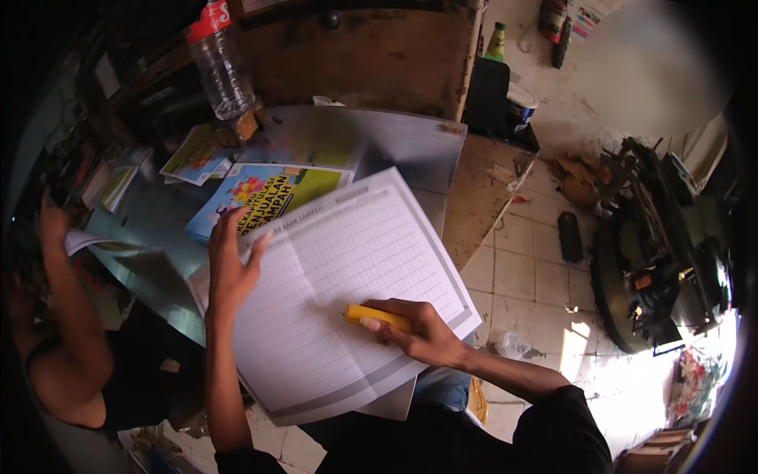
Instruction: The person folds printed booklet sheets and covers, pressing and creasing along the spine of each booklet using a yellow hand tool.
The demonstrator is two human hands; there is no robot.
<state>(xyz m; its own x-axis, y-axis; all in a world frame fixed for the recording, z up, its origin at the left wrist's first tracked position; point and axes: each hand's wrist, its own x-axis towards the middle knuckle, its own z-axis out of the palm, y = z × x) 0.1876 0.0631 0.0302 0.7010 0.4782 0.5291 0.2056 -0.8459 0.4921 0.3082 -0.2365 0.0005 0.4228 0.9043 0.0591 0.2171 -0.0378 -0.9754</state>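
A wide white sheet (pixel 355 261), printed with a ruled table and grey borders, lies tilted in front of me with a crease down its middle. My left hand (pixel 234 265) is at its upper left edge, fingers stretched and thumb apart. On the sheet's lower right half, my right hand (pixel 422 330) grips a yellow oblong tool (pixel 379 317), whose exact kind I cannot make out. The tool lies near the crease, against the paper. Just beyond the sheet is a stack of colourful blue and green booklets (pixel 237 197), partly covered by it.
The metal-topped table (pixel 403 146) carries another booklet (pixel 193 154) and a clear bottle with a red label (pixel 223 75) on a small wooden block. A co-worker's arm (pixel 75 300) reaches in at left. At right, a dark machine (pixel 663 261) stands on the tiled floor.
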